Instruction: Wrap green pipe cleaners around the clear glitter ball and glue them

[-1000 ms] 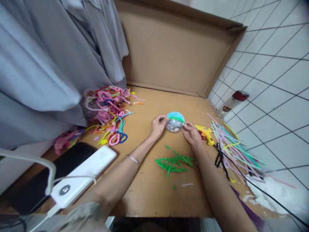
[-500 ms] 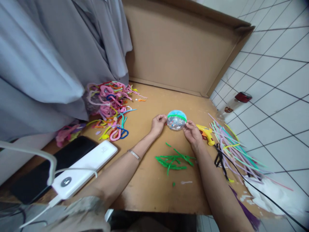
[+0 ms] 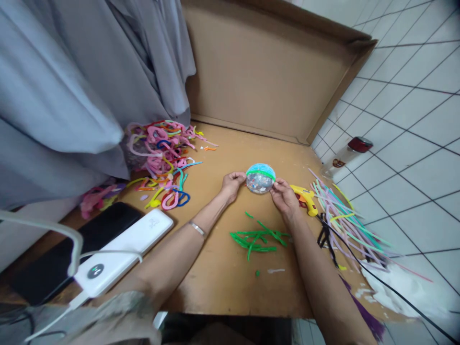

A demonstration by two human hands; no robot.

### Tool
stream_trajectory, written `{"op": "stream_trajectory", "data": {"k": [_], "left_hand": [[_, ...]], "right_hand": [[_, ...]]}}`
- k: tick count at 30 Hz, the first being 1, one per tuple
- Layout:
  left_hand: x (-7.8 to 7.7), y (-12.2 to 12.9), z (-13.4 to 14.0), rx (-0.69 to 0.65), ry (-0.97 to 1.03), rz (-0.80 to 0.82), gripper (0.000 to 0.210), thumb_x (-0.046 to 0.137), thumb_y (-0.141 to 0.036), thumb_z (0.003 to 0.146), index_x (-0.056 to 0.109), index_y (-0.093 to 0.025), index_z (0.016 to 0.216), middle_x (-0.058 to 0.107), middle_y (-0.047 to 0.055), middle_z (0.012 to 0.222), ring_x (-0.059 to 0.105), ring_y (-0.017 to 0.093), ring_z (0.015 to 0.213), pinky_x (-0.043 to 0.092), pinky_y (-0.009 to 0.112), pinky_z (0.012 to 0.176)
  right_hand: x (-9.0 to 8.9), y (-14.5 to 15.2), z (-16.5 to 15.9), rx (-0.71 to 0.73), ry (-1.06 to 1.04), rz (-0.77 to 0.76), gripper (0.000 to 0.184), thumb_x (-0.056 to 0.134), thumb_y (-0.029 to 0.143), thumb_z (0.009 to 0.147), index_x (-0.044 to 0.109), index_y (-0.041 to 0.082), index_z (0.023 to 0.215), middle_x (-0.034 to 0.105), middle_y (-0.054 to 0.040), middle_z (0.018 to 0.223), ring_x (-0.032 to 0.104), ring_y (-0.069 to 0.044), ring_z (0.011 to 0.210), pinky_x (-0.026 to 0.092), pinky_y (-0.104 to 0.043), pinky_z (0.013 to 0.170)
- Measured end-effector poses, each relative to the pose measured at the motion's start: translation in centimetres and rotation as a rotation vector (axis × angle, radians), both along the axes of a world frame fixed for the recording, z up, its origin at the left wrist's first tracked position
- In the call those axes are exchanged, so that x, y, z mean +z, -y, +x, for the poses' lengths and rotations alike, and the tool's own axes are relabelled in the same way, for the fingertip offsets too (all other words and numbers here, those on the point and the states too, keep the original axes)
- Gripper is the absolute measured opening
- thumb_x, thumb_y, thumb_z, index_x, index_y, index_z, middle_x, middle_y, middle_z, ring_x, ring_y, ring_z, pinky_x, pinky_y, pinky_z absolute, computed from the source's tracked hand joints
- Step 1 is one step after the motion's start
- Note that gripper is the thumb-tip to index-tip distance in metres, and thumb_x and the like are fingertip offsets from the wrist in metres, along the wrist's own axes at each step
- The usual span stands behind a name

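A round, clear ball-like piece [image 3: 259, 184] with small coloured bits showing through is held over the table between both hands. Light blue strands cover its upper part, and a green pipe cleaner [image 3: 261, 172] runs across it below the blue. My left hand [image 3: 233, 185] pinches at the left side, where the green strip ends. My right hand [image 3: 283, 194] grips the lower right edge between thumb and fingers. Nearer to me, several cut green pipe cleaner pieces [image 3: 258, 240] lie in a loose heap.
A yellow glue gun [image 3: 306, 199] lies just right of my right hand, beside many pastel pipe cleaners [image 3: 345, 215]. Tangled pink and mixed pipe cleaners [image 3: 161, 148] sit at the left, behind a white power bank [image 3: 125, 251]. A bottle [image 3: 348, 155] stands by the tiled wall; a cardboard panel [image 3: 258, 72] rises behind.
My left hand has shifted slightly left and its fingers reach out flatter towards the ball's edge. The view has moved a little; the rest stays as it was.
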State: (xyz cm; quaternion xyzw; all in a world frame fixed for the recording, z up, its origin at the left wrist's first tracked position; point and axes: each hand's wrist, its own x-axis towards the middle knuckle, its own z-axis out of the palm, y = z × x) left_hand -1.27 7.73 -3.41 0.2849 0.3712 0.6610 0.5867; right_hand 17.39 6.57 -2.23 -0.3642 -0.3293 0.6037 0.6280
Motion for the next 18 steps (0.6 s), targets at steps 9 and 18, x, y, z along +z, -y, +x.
{"op": "stream_trajectory", "data": {"k": [9, 18], "left_hand": [[0.4, 0.0, -1.0, -0.068, 0.095, 0.031, 0.034, 0.084, -0.014, 0.050, 0.057, -0.016, 0.069, 0.062, -0.002, 0.068, 0.056, 0.009, 0.063, 0.046, 0.026, 0.069], [0.9, 0.2, -0.9, -0.095, 0.069, 0.025, 0.028, 0.079, -0.011, 0.056, 0.056, -0.016, 0.071, 0.058, -0.004, 0.064, 0.055, 0.008, 0.059, 0.046, 0.025, 0.064]], "right_hand": [[-0.3, 0.1, -0.4, 0.032, -0.041, -0.015, 0.023, 0.070, 0.000, 0.061, 0.065, 0.022, 0.064, 0.066, 0.0053, 0.066, 0.062, -0.010, 0.072, 0.053, -0.025, 0.077], [-0.6, 0.1, -0.2, 0.035, -0.024, -0.003, 0.022, 0.071, 0.003, 0.060, 0.065, 0.023, 0.065, 0.067, 0.0048, 0.067, 0.062, -0.012, 0.074, 0.053, -0.029, 0.080]]}}
